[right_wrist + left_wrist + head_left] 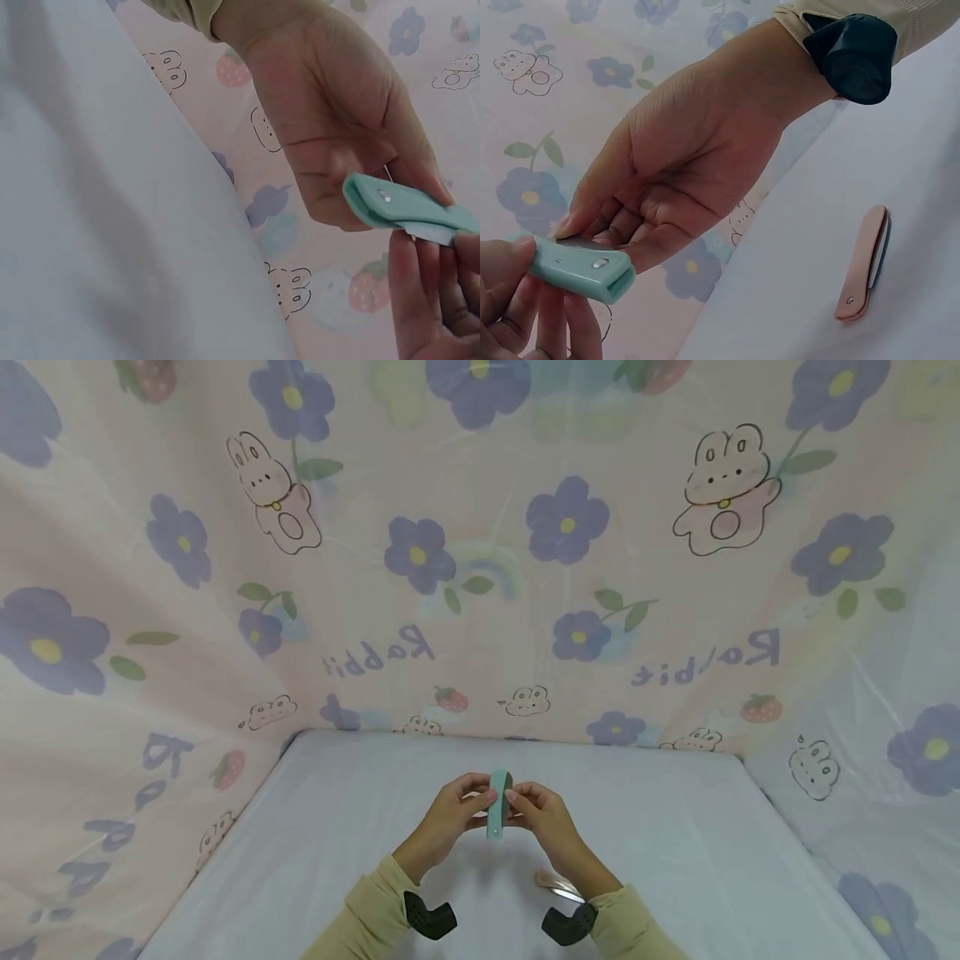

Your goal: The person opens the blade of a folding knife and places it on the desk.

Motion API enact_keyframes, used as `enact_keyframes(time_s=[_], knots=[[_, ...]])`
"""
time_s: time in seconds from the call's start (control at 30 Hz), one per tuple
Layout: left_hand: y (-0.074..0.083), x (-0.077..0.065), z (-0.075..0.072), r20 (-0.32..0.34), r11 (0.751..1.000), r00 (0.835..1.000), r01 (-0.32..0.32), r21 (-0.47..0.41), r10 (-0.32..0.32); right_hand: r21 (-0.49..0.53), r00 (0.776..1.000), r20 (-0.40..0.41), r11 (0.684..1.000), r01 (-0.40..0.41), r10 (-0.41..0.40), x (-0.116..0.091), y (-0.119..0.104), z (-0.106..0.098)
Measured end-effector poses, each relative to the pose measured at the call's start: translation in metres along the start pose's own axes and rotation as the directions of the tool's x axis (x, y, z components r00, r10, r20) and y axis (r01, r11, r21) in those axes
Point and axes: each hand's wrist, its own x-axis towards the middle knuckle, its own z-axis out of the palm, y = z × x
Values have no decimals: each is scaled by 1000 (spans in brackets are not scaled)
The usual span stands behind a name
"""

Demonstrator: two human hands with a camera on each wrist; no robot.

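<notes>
Pinching a mint folding knife [495, 818] together, the left hand [448, 810] grips its handle [577, 267], the right hand [547, 820] its blade [429, 233].

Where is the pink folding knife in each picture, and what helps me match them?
Head: the pink folding knife lies low, right of centre.
Left wrist: at lower right.
Right wrist: not in it.
Shared landmark: the mint-green knife, visible in all three.

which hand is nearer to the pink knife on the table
Right. The right hand is just beyond the pink knife; the left hand is farther off, to the left.
</notes>
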Motion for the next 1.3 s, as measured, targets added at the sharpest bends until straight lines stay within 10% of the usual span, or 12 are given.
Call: enact_keyframes(time_s=[1.3], knots=[[-11, -9, 1, -229, 982, 972, -96, -164, 57, 99, 995, -104, 995, 13, -3, -9, 2, -7]])
